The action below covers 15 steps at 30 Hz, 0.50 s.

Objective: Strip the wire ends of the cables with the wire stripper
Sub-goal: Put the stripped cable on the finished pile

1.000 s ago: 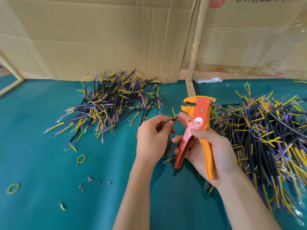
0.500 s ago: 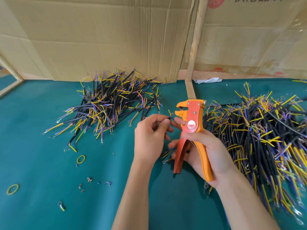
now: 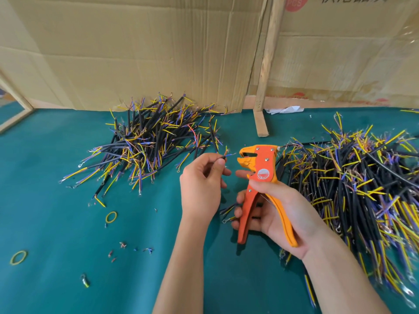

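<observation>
cable (image 3: 223,157) | now apart from wire stripper (image 3: 260,168) | left hand (image 3: 200,184) pinching

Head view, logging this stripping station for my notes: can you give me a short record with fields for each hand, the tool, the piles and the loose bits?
left hand: pinches one black cable, wire ends pointing at the tool head
right hand: grips the orange wire stripper by its handles
stripper jaws: apart from the cable end, not on it
left pile: cables behind the left hand
right pile: larger, beside the right hand
loose bits: two yellow rubber bands, insulation scraps
surface: green mat
</observation>
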Each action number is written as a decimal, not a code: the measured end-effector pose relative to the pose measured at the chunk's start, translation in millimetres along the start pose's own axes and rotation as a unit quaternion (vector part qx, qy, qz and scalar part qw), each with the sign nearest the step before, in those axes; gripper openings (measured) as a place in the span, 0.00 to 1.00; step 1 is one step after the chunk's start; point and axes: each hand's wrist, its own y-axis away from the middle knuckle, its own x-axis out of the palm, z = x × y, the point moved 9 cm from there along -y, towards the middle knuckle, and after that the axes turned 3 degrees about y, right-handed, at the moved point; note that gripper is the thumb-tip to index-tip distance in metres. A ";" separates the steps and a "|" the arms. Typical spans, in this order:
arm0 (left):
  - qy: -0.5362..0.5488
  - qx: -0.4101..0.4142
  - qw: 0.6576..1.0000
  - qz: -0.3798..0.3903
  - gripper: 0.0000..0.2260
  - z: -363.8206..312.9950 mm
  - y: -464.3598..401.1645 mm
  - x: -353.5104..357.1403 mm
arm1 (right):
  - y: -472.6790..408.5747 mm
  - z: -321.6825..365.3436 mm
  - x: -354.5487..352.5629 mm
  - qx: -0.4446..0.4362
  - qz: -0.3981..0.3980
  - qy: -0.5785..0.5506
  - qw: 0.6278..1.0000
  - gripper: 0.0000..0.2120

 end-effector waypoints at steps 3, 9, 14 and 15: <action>0.002 0.000 1.000 0.009 0.07 0.3 0.3 1.4 | 1.5 -0.8 2.5 0.002 0.021 0.024 0.999 0.21; -0.007 -0.001 1.000 0.018 0.08 0.2 0.8 4.2 | 1.1 -3.4 8.1 -0.003 0.019 0.024 1.000 0.10; 0.015 -0.005 1.000 0.016 0.07 -0.5 0.3 2.8 | 0.3 -4.8 8.5 -0.006 -0.006 0.007 1.000 0.14; 0.024 -0.008 1.000 0.016 0.06 -0.3 0.2 2.6 | -0.5 -4.4 8.9 -0.013 -0.015 0.006 1.000 0.15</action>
